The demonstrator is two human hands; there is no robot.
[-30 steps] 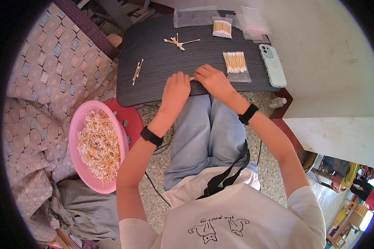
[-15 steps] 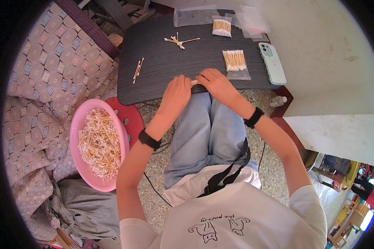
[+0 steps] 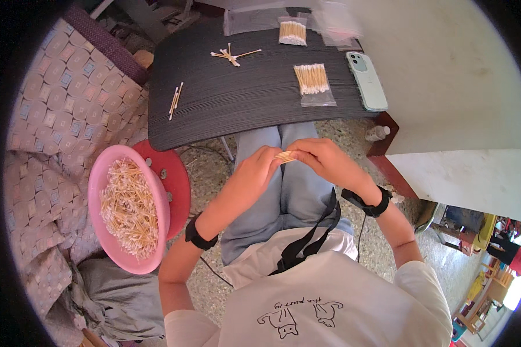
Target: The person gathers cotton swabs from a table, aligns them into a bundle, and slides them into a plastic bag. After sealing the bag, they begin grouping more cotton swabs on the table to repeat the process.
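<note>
Between my two hands, above my lap, is a small bundle of cotton swabs (image 3: 284, 157). My left hand (image 3: 258, 171) grips one end of the bundle and my right hand (image 3: 324, 160) the other, so only the wooden sticks show in the middle. On the dark table (image 3: 231, 107) lies a clear bag filled with cotton swabs (image 3: 311, 79), its flap toward me. Another filled bag (image 3: 293, 32) lies farther back. Some loose swabs are crossed in a small pile (image 3: 232, 58), and a few more swabs (image 3: 176, 102) lie near the left edge.
A pink basin (image 3: 163, 217) heaped with loose swabs rests at my left by a red stool (image 3: 176, 191). Empty clear bags (image 3: 336, 23) lie at the table's back, a pale phone (image 3: 367, 84) at its right. A bottle (image 3: 378, 133) stands on the floor by the wall.
Both hands have moved from the table's near edge back toward me over my lap, carrying the swab bundle. The view has shifted slightly; the things on the table lie as before.
</note>
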